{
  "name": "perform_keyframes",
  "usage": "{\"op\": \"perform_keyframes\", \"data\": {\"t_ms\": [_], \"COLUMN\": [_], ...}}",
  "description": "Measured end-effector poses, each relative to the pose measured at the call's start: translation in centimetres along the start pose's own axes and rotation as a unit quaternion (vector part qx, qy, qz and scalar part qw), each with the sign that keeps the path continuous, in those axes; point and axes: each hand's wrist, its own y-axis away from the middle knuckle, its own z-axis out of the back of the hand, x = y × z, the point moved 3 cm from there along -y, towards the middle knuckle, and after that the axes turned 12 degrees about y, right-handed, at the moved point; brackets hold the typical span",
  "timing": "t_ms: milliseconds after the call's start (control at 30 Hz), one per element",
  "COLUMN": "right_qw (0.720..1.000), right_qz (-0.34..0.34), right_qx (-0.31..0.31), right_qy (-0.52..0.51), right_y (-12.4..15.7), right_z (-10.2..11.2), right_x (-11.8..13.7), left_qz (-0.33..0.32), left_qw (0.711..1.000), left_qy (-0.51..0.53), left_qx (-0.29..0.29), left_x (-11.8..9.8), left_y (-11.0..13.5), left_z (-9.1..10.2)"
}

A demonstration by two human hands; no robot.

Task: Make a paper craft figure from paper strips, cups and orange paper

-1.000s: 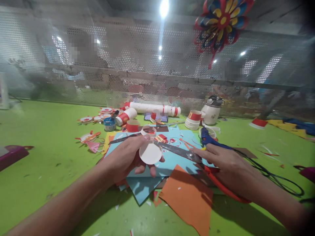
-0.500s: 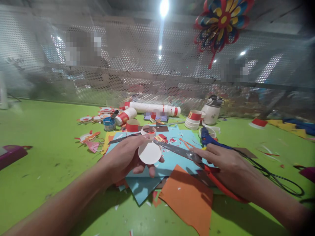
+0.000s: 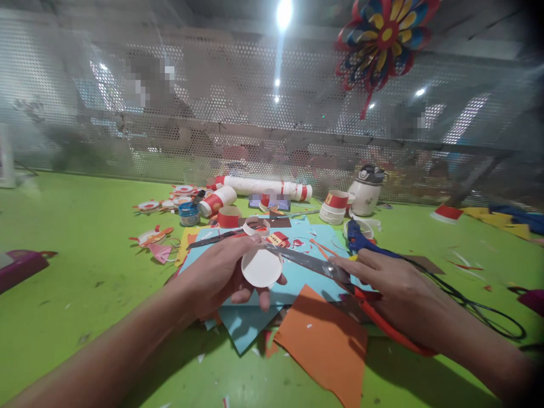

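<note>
My left hand (image 3: 223, 269) grips a white paper disc (image 3: 262, 268), with its round face turned toward me and several fingers behind it. It looks like the bottom of a cut paper cup. In my right hand (image 3: 395, 283) are scissors (image 3: 314, 262) with red handles, my fingers closed round them. The blades point left, and their tip reaches the disc's top edge beside my left thumb. Beneath both hands lie light blue paper sheets (image 3: 323, 238) with red and white scraps on them. An orange paper piece (image 3: 325, 345) lies nearer me.
A blue glue gun (image 3: 361, 238) with a black cord rests close to my right hand. Farther back are cut cup rings (image 3: 228, 216), stacked paper cups (image 3: 217, 202), a blue paint jar (image 3: 189, 214) and a white bottle (image 3: 366, 190). Paper-disc crafts (image 3: 148, 235) lie on the left.
The disc and my left hand have shifted slightly right and down. The scissors' red handles have dropped a little, while the blade tip stays at the disc's top edge.
</note>
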Motion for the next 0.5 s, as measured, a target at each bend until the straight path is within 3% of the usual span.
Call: {"op": "perform_keyframes", "data": {"t_ms": [500], "right_qw": [1.0], "right_qz": [0.007], "right_qx": [0.01], "right_qy": [-0.015], "right_y": [0.01], "right_z": [0.24], "right_x": [-0.44], "left_qz": [0.024], "left_qw": [0.999], "left_qy": [-0.008], "left_qx": [-0.035], "left_x": [-0.46], "left_y": [0.15], "left_z": [0.15]}}
